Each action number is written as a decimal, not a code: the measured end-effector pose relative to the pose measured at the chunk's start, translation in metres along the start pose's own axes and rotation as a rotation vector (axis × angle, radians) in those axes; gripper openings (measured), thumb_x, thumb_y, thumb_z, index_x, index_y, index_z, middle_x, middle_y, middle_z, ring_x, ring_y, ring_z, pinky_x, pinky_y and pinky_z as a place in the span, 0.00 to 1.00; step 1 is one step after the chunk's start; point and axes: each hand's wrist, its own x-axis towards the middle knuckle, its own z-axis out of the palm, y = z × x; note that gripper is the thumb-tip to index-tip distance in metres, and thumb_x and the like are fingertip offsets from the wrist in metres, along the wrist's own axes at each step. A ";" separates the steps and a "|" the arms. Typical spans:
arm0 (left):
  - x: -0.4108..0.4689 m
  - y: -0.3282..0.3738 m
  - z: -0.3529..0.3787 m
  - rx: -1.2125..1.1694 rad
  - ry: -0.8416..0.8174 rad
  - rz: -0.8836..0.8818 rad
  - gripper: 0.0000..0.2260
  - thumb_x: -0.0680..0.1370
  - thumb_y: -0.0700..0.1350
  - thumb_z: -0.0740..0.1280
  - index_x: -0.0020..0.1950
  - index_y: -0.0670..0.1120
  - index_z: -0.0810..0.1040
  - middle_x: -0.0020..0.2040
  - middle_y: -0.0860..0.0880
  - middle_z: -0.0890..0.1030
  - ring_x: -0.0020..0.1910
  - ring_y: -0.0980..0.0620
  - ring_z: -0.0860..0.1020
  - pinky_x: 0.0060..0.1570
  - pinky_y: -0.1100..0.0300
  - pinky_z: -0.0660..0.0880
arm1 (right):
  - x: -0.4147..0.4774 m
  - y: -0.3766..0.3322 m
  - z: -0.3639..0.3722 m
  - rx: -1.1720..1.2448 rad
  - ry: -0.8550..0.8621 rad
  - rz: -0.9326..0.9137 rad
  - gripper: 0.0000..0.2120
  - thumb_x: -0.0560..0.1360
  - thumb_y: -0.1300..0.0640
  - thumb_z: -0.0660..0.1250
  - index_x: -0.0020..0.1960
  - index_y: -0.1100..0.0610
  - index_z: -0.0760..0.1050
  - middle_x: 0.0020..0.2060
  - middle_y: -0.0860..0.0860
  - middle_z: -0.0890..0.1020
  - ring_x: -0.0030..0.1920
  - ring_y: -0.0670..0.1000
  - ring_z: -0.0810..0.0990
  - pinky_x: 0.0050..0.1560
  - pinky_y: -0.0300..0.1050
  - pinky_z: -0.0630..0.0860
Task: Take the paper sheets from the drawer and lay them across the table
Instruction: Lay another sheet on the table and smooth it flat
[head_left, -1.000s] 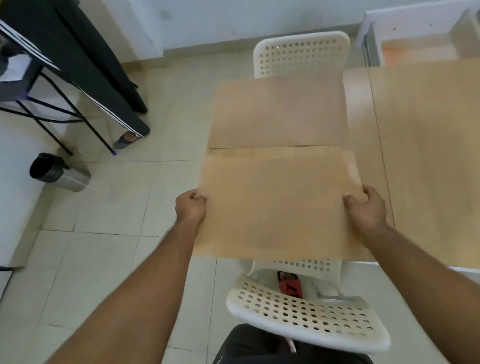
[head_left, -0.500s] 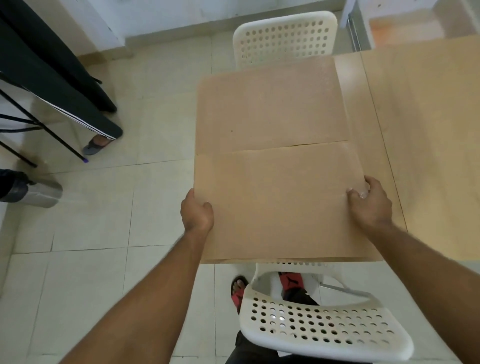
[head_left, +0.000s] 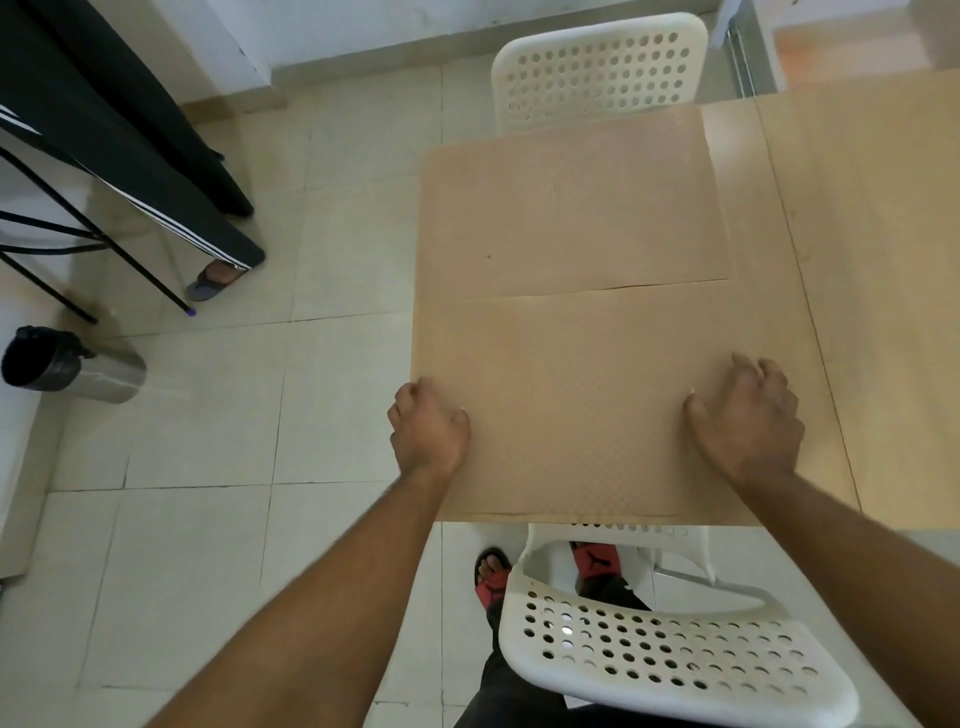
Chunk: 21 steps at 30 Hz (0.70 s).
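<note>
Two brown paper sheets lie on the light wooden table (head_left: 883, 260), one behind the other along its left end. The far sheet (head_left: 571, 208) lies flat with nothing touching it. The near sheet (head_left: 571, 395) meets its front edge and reaches the table's near edge. My left hand (head_left: 428, 431) is curled around the near sheet's left edge, which sticks out past the table. My right hand (head_left: 748, 421) rests flat on the sheet's right part, fingers spread. No drawer is in view.
A white perforated chair (head_left: 597, 67) stands at the table's far side and another (head_left: 665, 654) right below me. On the tiled floor to the left lie a steel bottle (head_left: 72, 366), a black metal frame and another person's foot (head_left: 218, 270).
The near sheet has come down from mid-air and now lies flat against the far sheet. My right hand let go of its edge and spread flat on top.
</note>
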 end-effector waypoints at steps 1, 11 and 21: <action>-0.001 -0.001 0.001 0.028 -0.009 0.016 0.22 0.79 0.51 0.64 0.70 0.44 0.65 0.74 0.45 0.63 0.70 0.42 0.64 0.61 0.45 0.70 | -0.002 0.000 0.002 -0.025 -0.016 -0.016 0.34 0.77 0.42 0.63 0.77 0.55 0.59 0.76 0.60 0.61 0.73 0.64 0.63 0.67 0.64 0.66; -0.019 -0.010 0.014 0.266 -0.096 0.019 0.31 0.83 0.56 0.51 0.82 0.45 0.45 0.83 0.48 0.45 0.80 0.40 0.49 0.70 0.37 0.61 | -0.005 0.007 0.008 -0.160 -0.095 -0.108 0.34 0.78 0.37 0.59 0.78 0.51 0.57 0.78 0.59 0.58 0.77 0.64 0.57 0.71 0.64 0.63; -0.017 -0.012 0.015 0.212 -0.115 0.037 0.31 0.84 0.55 0.52 0.82 0.44 0.44 0.83 0.47 0.44 0.80 0.41 0.50 0.69 0.38 0.63 | -0.004 0.008 0.011 -0.155 -0.112 -0.110 0.33 0.79 0.37 0.57 0.78 0.49 0.54 0.79 0.58 0.56 0.78 0.64 0.55 0.72 0.65 0.62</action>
